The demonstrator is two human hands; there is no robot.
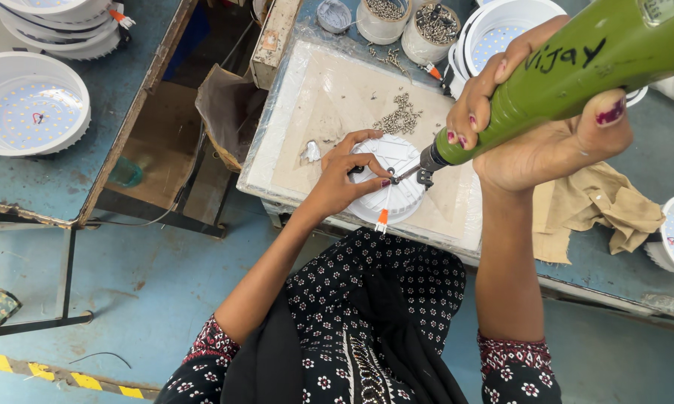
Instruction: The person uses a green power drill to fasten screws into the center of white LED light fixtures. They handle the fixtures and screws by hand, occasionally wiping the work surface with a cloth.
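While the white round lamp housing (pixel 388 179) lies face down on the plastic-covered work board (pixel 307 97), it is steadied by the left hand (pixel 340 176), whose fingers (pixel 367 138) are spread loosely and curved over the housing's near-left part, the fingertips pressed against its back at a small dark fitting. The green electric screwdriver (pixel 554 75) is gripped by the right hand (pixel 531 127), its fingers wrapped closed around the barrel above and to the right of the housing, and the tool's tip is brought down to the housing's centre, just beside the left fingertips. A heap of loose screws (pixel 400 120) is seen on the board just beyond the housing, and two tubs of screws (pixel 408 22) are set well beyond it. A tan cloth (pixel 591 206) is laid to the right of the housing.
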